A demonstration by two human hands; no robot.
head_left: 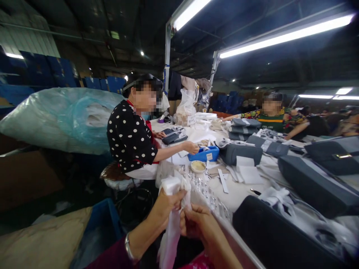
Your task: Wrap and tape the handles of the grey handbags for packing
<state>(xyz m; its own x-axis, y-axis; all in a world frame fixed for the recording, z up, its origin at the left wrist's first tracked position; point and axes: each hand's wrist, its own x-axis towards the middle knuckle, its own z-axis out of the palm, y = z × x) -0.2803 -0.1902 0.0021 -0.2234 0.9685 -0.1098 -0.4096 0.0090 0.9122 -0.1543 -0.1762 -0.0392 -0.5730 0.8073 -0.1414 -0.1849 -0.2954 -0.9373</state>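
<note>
One white bundle [172, 228], thin and soft-looking, sits in both grips, off the surface [237, 192] and just left of its near edge. Long axis runs roughly up-down in view: top end toward the surface, tail hanging below the hands. Left hand [166, 205] is clenched around the mid-length; right hand [198, 222] pinches the right side, slightly lower, fingertips nearly meeting the left's. Exact pinch point is hard to tell.

Constraints: clear plastic [209, 196] lines the edge beside the right hand; dark case [269, 231] sits right of the right forearm. Blue crate [105, 216] is left of the left forearm. Beyond the bundle: round tub [198, 166], blue tray [206, 155], co-worker's hand [192, 148] at the tray.
</note>
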